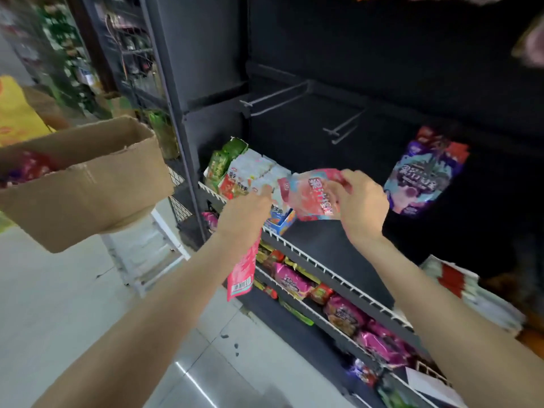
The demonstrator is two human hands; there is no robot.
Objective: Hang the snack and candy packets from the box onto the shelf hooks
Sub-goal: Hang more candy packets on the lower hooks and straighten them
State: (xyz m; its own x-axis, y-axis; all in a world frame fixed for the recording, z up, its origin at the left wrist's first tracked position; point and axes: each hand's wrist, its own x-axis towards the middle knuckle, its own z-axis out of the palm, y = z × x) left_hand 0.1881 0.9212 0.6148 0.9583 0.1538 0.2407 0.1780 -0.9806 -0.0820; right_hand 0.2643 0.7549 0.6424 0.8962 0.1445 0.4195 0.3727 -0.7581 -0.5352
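Both hands [363, 201] pinch pink pkt [313, 195] — bare hooks [276, 97] above.

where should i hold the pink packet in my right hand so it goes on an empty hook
Keep the right hand pinching the pink packet at one top corner, leaving the middle of the top strip free. Bring it at the empty hooks from their front tips: they stick out from the back panel toward you. Any hang hole is too blurred to see.
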